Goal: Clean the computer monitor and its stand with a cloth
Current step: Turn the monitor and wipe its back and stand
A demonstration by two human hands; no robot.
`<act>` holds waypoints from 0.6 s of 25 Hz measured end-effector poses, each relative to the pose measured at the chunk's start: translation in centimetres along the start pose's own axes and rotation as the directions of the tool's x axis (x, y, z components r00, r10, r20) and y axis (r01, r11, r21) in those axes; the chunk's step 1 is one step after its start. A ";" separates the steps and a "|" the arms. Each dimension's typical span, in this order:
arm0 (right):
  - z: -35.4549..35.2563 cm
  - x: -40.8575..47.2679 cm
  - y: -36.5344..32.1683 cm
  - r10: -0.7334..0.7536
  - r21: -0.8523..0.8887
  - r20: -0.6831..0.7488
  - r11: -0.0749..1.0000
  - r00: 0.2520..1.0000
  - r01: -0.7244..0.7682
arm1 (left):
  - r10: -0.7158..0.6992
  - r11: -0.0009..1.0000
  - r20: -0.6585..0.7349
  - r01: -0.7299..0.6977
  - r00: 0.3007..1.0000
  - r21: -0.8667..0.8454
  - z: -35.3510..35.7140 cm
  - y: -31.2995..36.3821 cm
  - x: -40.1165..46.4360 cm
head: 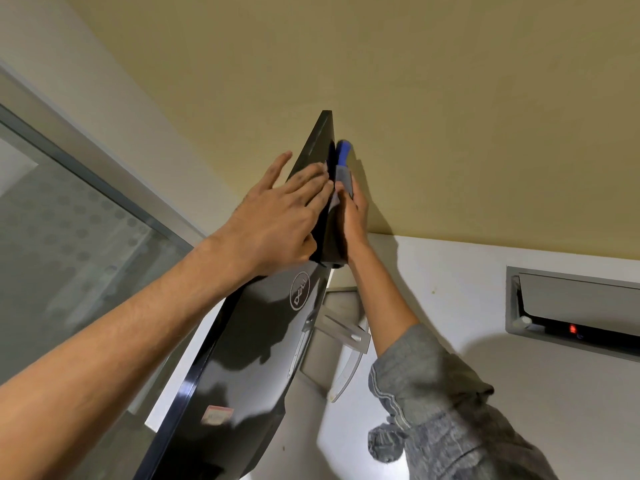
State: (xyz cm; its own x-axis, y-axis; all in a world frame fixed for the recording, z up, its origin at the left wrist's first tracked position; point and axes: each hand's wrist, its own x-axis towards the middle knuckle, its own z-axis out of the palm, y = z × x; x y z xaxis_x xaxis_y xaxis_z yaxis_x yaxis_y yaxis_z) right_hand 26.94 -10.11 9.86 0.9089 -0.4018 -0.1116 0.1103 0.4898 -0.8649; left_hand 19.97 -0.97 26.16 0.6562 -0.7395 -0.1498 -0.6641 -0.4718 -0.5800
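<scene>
1. Glossy black plastic: the monitor (242, 358) stood on the white desk (450, 289), its back toward the viewer, a round logo near the middle and the silver stand (346, 341) showing below it.
2. Left hand (277, 220) lay flat on the back panel near the upper edge, fingers straight, grip slack, holding nothing; a pale scrap at its fingertips might have been cloth, hard to tell.
3. Right hand (353, 216) reached behind the panel on the wall side, grip curled round a blue-and-grey thing (344, 168), likely the cloth or a duster; could not tell which.
4. Risk: pushing from both sides on the top edge could tip or swivel the screen on its stand.
5. Risk: the right hand worked in the tight gap by the yellow wall (450, 116), so knuckles could scrape or the grip slip.
6. Risk: the bare left palm would probably leave smears on the gloss.
7. The desk's cable hatch (571, 313) lay well apart to the right.
</scene>
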 end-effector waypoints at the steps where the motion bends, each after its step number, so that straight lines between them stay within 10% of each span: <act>1: 0.2 0.5 0.4 0.071 0.019 0.003 0.997 0.997 -0.071 | 0.021 1.000 0.014 -0.021 1.000 0.015 0.0 0.4 -0.2; 9: -4.0 -2.2 5.9 0.525 0.068 0.148 0.840 0.838 -0.538 | 0.095 0.995 0.017 -0.095 0.995 -0.016 1.3 0.8 -3.0; 15: -7.4 0.9 12.9 0.535 -0.162 -0.338 0.777 0.774 -0.608 | 0.098 0.992 -0.005 -0.099 0.995 -0.077 1.8 1.3 -4.5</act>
State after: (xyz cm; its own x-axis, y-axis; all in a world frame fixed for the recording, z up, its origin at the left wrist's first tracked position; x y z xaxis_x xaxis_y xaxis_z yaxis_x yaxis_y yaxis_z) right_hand 26.22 -9.85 -5.00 0.6269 -0.3107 -0.7144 -0.5317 0.4996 -0.6839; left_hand 16.79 2.61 24.67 0.5857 -0.7850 -0.2018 -0.7513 -0.4324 -0.4986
